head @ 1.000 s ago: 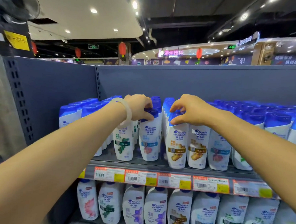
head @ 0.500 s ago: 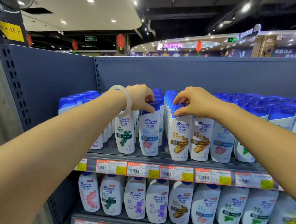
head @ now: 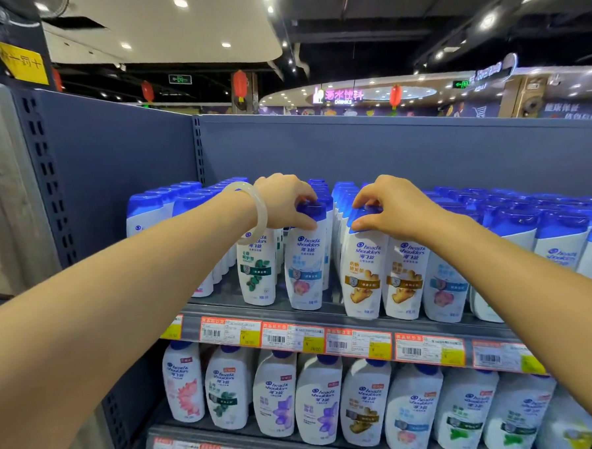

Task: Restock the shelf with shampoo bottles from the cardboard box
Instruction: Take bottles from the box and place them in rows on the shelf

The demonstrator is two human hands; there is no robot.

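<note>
While you faced the shelf point(head: 326, 312), your left hand point(head: 283, 201) gripped the pink-flower bottle point(head: 305, 261)'s cap; at 3 o'clock, your right hand point(head: 394, 205) pinched the ginger bottle point(head: 362, 275)'s cap.

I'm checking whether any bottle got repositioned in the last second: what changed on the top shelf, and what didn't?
Little changed. The left hand grips the blue cap of the pink-flower bottle and the right hand grips the cap of the ginger-label bottle, as before. Both bottles stand at the front of the top shelf throughout; any nudge is too small to tell. Only the camera shifted.
</note>
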